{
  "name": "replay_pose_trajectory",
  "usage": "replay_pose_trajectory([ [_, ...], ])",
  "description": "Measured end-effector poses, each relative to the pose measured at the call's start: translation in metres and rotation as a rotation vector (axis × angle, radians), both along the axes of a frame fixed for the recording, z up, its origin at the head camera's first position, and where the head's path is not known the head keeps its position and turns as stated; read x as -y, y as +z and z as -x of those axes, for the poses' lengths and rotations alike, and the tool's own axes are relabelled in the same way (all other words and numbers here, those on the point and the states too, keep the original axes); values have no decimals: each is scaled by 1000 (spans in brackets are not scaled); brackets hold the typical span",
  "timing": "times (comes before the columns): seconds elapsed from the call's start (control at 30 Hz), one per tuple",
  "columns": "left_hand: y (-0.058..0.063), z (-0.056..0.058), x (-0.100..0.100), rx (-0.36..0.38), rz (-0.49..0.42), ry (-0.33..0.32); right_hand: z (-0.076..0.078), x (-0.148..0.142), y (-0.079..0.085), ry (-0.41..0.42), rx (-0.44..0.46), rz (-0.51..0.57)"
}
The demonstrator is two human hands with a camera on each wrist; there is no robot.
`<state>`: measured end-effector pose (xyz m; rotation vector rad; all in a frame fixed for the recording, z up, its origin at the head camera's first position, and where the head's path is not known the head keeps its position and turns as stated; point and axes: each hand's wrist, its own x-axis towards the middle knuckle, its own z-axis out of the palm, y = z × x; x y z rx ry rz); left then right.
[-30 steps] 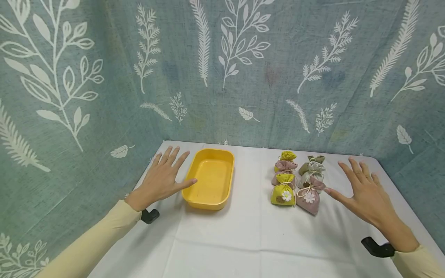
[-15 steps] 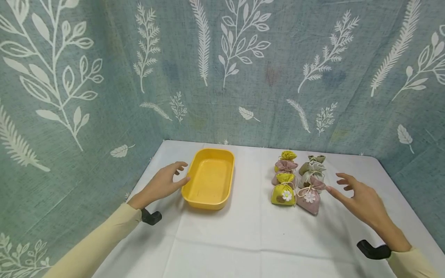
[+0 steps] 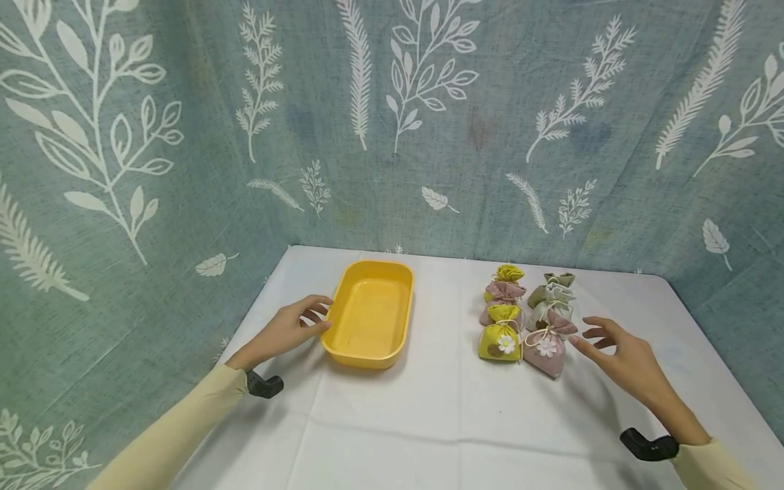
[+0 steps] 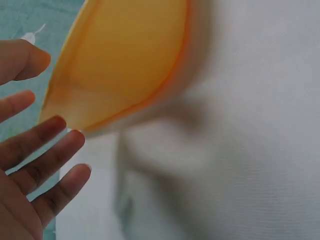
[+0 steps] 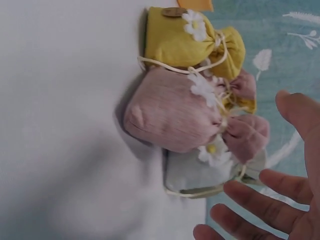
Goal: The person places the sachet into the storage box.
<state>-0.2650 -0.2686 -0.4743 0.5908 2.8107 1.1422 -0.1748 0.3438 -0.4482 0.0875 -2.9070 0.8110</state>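
Note:
At the left side of a yellow plastic tub (image 3: 399, 340) is my left hand (image 3: 286, 332), its fingers loosely bent at the rim. The left wrist view shows that thumb and fingers spread apart beside the tub (image 4: 135, 55), with nothing between them. My right hand (image 3: 631, 361) hovers just right of a pink drawstring pouch (image 3: 545, 357), thumb toward its gathered neck. In the right wrist view the fingers are parted and hold nothing, near the pink pouch (image 5: 170, 110). Left of it sits a yellow pouch (image 3: 499, 342) with a white flower.
Behind the front pouches stand more in two rows, among them a grey-white pouch (image 3: 556, 299) and a yellow-topped pouch (image 3: 508, 273). A white cloth (image 3: 416, 422) covers the table. Leaf-patterned curtain (image 3: 380, 190) hangs along the back and sides.
Both hands have gone from flat, spread fingers to loosely bent ones. The left hand has come down to the tub's rim, and the right hand has lowered beside the pink pouch.

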Motion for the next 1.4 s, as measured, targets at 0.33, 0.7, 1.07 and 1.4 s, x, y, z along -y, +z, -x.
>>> replay_pose_trajectory([
  [0.33, -8, -2, 5, 100, -64, -14, 4, 6, -18, 3, 79, 76],
  [0.7, -8, -3, 10, 150, -98, -58, 15, 16, -29, -65, 157, 206],
  [1.07, -10, -3, 14, 172, -98, -76, 22, 21, -36, -94, 191, 277],
  [1.4, -7, -5, 14, 190, -116, -77, 22, 20, -39, -69, 151, 295],
])
